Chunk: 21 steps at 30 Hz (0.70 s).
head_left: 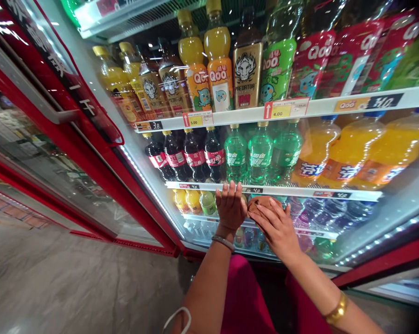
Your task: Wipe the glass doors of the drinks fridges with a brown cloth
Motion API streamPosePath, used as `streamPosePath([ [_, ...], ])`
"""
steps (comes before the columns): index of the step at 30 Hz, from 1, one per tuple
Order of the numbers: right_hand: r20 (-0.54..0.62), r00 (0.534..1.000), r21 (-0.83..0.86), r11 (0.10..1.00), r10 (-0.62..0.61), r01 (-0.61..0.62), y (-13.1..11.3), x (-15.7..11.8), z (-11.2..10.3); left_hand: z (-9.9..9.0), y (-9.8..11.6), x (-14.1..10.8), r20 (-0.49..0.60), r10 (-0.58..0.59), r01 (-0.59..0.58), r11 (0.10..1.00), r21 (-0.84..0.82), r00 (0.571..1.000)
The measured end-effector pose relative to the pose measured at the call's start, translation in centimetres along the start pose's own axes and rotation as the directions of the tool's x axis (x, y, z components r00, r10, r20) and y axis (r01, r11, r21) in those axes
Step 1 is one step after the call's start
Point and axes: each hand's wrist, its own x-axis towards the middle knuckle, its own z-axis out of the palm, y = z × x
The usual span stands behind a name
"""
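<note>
My right hand (277, 227) presses its fingers over a folded brown cloth (260, 202), just below the front edge of a white shelf (286, 189). My left hand (231, 208) is to the left of the cloth, fingers stretched upward and overlapping the same shelf edge; nothing shows in it. I cannot tell whether its fingertips touch the shelf. Above my hands stand green soda bottles (260, 153) and dark cola bottles (214, 155). Small yellow bottles (193, 201) and a light green bottle (208, 202) are left of my left hand on the shelf below.
Large orange soda bottles (352, 148) fill the right of the middle shelf. Juice bottles (218, 60) line the shelf above, behind price tags (198, 119). A red-framed glass door (73, 171) is at the left, over grey floor (73, 283).
</note>
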Motion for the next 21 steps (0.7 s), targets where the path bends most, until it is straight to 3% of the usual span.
streamPosePath([
  [3,-0.028,0.999,0.005,1.0,0.018,-0.018,0.8,0.6,-1.3,-0.3,0.1,0.2,-0.02,0.011,-0.01,1.0,0.018,1.0],
  [6,-0.142,0.987,0.0,0.997,0.07,-0.071,0.9,4.3,-2.0,-0.4,0.2,0.4,-0.053,0.019,-0.018,1.0,0.008,0.998],
  [9,-0.201,0.979,-0.025,0.999,0.043,-0.049,0.5,6.5,-1.4,-0.3,0.2,0.5,-0.06,0.026,-0.026,1.0,-0.002,0.998],
  [12,-0.143,0.989,-0.032,0.999,-0.034,0.03,0.3,4.6,0.0,-0.2,0.0,0.3,-0.057,0.04,-0.039,0.999,0.011,0.998],
  [16,-0.053,0.998,-0.017,0.999,-0.042,0.041,0.5,0.6,0.8,-0.2,-0.1,0.0,0.02,0.013,-0.014,0.999,0.038,1.0],
  [18,-0.047,0.998,-0.002,0.999,-0.041,0.041,0.7,0.9,0.3,-0.5,0.0,0.1,0.071,-0.016,0.014,0.999,0.03,0.997],
  [21,-0.101,0.994,0.013,0.999,-0.042,0.044,0.7,4.8,-0.7,-1.3,0.3,0.5,0.097,-0.039,0.039,0.999,0.002,0.995],
])
